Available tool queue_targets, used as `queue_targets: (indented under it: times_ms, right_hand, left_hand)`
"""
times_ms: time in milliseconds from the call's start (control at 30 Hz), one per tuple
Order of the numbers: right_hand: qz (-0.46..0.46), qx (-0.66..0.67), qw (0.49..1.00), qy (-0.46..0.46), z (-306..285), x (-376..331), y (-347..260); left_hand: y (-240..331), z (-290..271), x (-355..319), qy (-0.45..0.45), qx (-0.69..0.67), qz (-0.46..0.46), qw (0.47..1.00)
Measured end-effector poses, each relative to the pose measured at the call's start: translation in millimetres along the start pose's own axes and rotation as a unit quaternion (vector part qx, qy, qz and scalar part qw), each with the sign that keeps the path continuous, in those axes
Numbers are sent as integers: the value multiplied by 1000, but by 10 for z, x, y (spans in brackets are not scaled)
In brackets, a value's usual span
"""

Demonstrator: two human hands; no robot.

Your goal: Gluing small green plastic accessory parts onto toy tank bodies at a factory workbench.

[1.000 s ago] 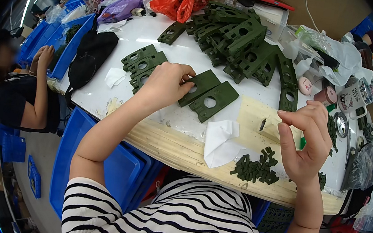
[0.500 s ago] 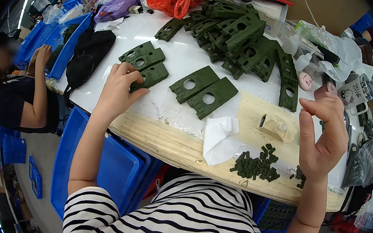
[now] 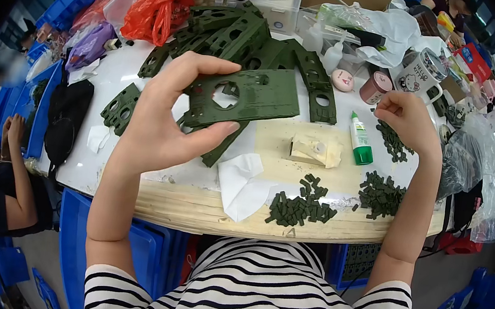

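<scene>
Gripped by its edges between thumb and fingers, a flat dark-green plastic panel (image 3: pixel 269 96) with a round hole is raised above the table in my left hand (image 3: pixel 157 114). Part of another green panel (image 3: pixel 220 150) shows beneath it. My right hand (image 3: pixel 413 121) has its fingers pinched together over a heap of small dark-green pieces (image 3: pixel 394 144); whatever is in the pinch is hidden. A white-and-green glue bottle (image 3: pixel 359 141) lies beside that heap. A cream-coloured block (image 3: pixel 315 150) sits on the pale yellow sheet (image 3: pixel 271 136). Two more small-piece heaps (image 3: pixel 302 208) lie near the front edge.
Green panels (image 3: pixel 242 38) are piled at the back, with others (image 3: pixel 120 108) at left. White paper (image 3: pixel 239 187) lies at the front. A mug (image 3: pixel 420 73), a pink jar (image 3: pixel 376 87) and plastic bags (image 3: pixel 157 7) surround the workspace. A person (image 3: pixel 11 189) sits at left.
My left hand has lifted a green panel off the table and moved it rightward. My right hand has moved back to the small pieces and pinched. The view has swung right.
</scene>
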State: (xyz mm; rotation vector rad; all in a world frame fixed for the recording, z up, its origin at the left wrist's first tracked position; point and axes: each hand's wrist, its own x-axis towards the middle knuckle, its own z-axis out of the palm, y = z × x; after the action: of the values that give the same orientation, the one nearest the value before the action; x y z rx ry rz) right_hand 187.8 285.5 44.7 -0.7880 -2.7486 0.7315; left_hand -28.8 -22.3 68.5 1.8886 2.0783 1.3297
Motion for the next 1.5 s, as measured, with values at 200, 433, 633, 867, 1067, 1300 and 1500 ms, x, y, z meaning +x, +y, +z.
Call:
queue_targets:
  times_ms: [200, 433, 633, 867, 1067, 1300, 1500]
  right_hand:
    - [53, -134, 990, 11, 97, 170, 374]
    - [88, -126, 988, 7, 176, 211, 443]
    - [91, -49, 995, -6, 213, 312, 674]
    - [89, -20, 996, -13, 224, 354, 652]
    - [94, -11, 994, 54, 110, 224, 386]
    - [-53, 370, 922, 98, 238, -163, -616]
    - [5, 496, 867, -48, 413, -276, -925]
  left_hand:
    - [-227, 297, 42, -9, -231, -87, 969]
    - [-311, 336, -154, 16, -358, -156, 920]
    - [-340, 449, -196, -6, -364, -165, 917]
    - [-348, 577, -231, -12, -472, -185, 862]
    - [-318, 591, -240, -6, -490, -200, 849]
    - [-245, 598, -240, -2, -442, -137, 886]
    - [-224, 651, -292, 8, -386, -71, 920]
